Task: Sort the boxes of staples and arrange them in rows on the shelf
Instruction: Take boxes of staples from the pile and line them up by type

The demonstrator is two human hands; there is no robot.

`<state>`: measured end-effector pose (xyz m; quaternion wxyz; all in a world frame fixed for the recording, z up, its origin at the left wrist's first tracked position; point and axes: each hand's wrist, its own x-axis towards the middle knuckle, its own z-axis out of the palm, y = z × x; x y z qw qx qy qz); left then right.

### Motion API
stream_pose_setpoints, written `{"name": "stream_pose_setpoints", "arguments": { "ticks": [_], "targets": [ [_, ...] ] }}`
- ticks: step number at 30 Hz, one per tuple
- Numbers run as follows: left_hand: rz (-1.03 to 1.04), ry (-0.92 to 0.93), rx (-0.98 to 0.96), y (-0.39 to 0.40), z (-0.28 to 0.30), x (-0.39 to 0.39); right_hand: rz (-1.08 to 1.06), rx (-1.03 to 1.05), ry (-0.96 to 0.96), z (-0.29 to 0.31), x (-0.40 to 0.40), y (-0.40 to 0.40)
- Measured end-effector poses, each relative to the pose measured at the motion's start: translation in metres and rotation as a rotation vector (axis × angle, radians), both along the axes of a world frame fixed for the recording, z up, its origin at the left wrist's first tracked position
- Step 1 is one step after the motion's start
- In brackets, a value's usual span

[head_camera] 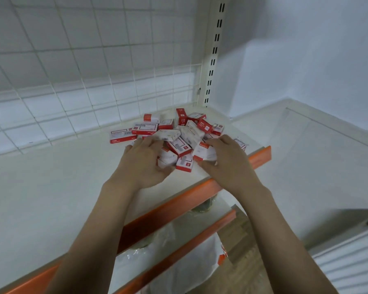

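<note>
A loose heap of several small red-and-white staple boxes (pixel 174 134) lies near the right end of a white shelf (pixel 51 187) with an orange front edge. My left hand (pixel 143 164) cups the heap's near left side, fingers curled around boxes there. My right hand (pixel 227 162) grips a white-faced box (pixel 204 152) at the heap's near right side, close to the shelf's front edge. Boxes lie at mixed angles, some standing on end at the back.
A white wire grid panel (pixel 94 71) backs the shelf, and a slotted upright post (pixel 212 60) stands at its right rear corner. A lower orange-edged shelf (pixel 179 257) holds plastic-wrapped goods. The shelf's left stretch is bare. Pale floor lies to the right.
</note>
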<state>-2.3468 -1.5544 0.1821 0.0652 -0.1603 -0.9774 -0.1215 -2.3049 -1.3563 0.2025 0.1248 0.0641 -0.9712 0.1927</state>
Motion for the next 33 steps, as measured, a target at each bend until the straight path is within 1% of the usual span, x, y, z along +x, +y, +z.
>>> {"name": "stream_pose_setpoints", "arguments": {
  "ticks": [2, 5, 18, 22, 24, 26, 29, 33],
  "targets": [
    [0.010, -0.030, -0.038, 0.004, -0.002, -0.006, -0.008, -0.032, 0.004, -0.004, 0.010, 0.004],
    [0.009, -0.009, -0.050, 0.007, -0.004, -0.010, -0.001, -0.083, 0.013, -0.010, 0.022, 0.009],
    [0.042, 0.070, 0.036, 0.010, -0.013, -0.008, 0.021, -0.154, 0.044, -0.030, 0.025, 0.018],
    [0.040, 0.110, 0.146, 0.004, -0.004, 0.013, 0.072, -0.254, 0.073, -0.030, 0.020, 0.018],
    [0.061, 0.134, 0.169, -0.001, -0.001, 0.029, 0.110, -0.314, 0.072, -0.029, 0.019, 0.014],
    [0.100, 0.170, 0.192, -0.006, 0.000, 0.046, 0.152, -0.328, 0.063, -0.030, 0.017, 0.011],
    [0.135, 0.190, 0.259, -0.013, -0.001, 0.073, 0.213, -0.385, -0.007, -0.030, 0.017, 0.004],
    [0.201, 0.199, 0.290, -0.021, 0.000, 0.102, 0.263, -0.416, -0.081, -0.029, 0.020, -0.007]
  ]
}}
